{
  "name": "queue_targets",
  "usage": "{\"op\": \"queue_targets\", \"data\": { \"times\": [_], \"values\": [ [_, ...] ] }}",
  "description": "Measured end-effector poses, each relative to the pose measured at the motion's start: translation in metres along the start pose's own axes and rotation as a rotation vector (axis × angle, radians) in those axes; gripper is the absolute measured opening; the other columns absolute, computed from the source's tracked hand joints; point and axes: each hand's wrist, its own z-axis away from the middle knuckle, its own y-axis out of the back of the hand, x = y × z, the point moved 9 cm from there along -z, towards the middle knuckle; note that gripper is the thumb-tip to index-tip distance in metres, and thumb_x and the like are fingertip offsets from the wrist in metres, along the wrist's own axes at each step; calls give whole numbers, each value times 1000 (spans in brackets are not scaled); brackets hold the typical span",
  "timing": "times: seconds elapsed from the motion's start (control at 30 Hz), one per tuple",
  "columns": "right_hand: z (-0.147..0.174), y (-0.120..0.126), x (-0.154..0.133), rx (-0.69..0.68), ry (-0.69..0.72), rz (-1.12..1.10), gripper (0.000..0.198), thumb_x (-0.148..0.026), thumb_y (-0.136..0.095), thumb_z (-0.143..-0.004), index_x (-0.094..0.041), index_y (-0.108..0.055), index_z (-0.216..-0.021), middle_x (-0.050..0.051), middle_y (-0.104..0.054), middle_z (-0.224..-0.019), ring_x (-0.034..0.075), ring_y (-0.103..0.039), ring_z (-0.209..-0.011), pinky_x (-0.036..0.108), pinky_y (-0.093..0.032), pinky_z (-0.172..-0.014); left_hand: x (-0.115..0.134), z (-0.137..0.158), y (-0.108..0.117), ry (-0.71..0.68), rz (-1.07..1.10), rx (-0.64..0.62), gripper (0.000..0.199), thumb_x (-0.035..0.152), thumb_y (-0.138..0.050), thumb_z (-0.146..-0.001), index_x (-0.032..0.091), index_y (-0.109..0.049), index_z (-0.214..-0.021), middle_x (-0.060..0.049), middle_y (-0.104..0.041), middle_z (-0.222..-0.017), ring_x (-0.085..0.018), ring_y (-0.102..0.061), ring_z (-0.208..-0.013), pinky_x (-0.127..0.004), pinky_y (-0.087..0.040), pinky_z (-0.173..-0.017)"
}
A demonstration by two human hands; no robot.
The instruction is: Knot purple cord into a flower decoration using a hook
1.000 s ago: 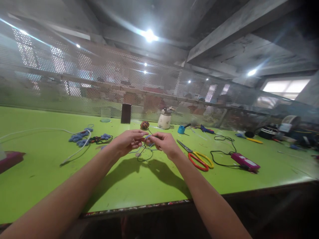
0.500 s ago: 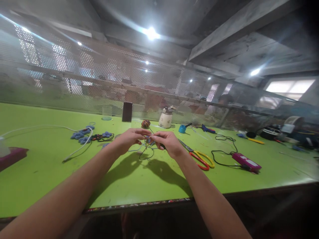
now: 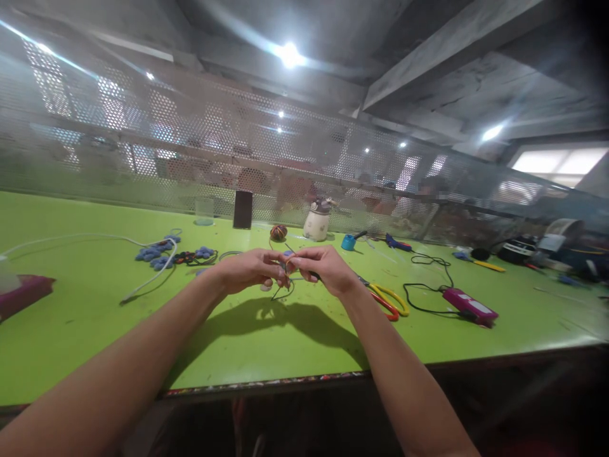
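Note:
Above the green table (image 3: 109, 355), my left hand (image 3: 252, 270) and my right hand (image 3: 323, 266) meet fingertip to fingertip. A thin dark cord (image 3: 280, 293) runs between them, its loose end curling below the fingers. My right hand pinches the cord between thumb and forefinger, and the fingers of my left hand are closed round it too. A bit of blue shows between the fingertips; its shape is mostly hidden. Just right of my right hand lie scissors (image 3: 392, 303) with one red and one yellow handle, their blades partly covered by the hand.
Blue knotted flower pieces (image 3: 155, 254) and a white cable (image 3: 147, 295) lie at the left. Behind my hands stand a multicoloured thread ball (image 3: 278, 232), a phone (image 3: 243, 209), a cream jar (image 3: 316, 222) and a blue pot (image 3: 349, 242). A magenta box (image 3: 470, 308) with black cable sits right.
My left fingers have curled in closer to my right fingertips. The cord's hanging loop has become smaller and moved up. My right hand has shifted slightly.

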Motion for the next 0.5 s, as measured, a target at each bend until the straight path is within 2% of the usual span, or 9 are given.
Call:
{"op": "queue_targets", "data": {
  "times": [0.13, 0.27, 0.37, 0.5],
  "values": [
    [0, -2, 1, -18, -3, 9, 24, -30, -73, -67, -12, -75, -83, 3, -63, -62, 5, -42, -45, 21, -27, -41, -2, -1, -1, 32, -58, 42, 17, 19, -70, -66, 14, -69, -83, -4, -64, -71, -13, -52, -64, -25, -35, -59],
    [0, 0, 1, -12, 1, 8, 22, -29, -73, -67, -13, -75, -82, 2, -62, -59, 6, -42, -45, 21, -27, -42, -2, -1, 16, 59, -225, 215, 9, 23, -71, -62, 15, -71, -68, -2, -63, -62, -13, -48, -58, -26, -33, -58],
    [0, 3, 0, 10, -1, 2, 22, -29, -73, -67, -14, -75, -82, 2, -64, -60, 5, -41, -44, 21, -27, -41, 2, 1, 34, 51, -387, 352, 13, 30, -71, -64, 17, -72, -62, -2, -64, -58, -14, -47, -57, -26, -32, -57],
    [-1, 5, -2, 8, 25, -30, 22, -28, -73, -67, -13, -75, -83, 5, -67, -67, 5, -44, -44, 21, -27, -40, 15, 6, 45, -17, -437, 367, 20, 37, -71, -67, 19, -72, -60, -4, -64, -60, -16, -51, -62, -26, -35, -59]
  ]
}}
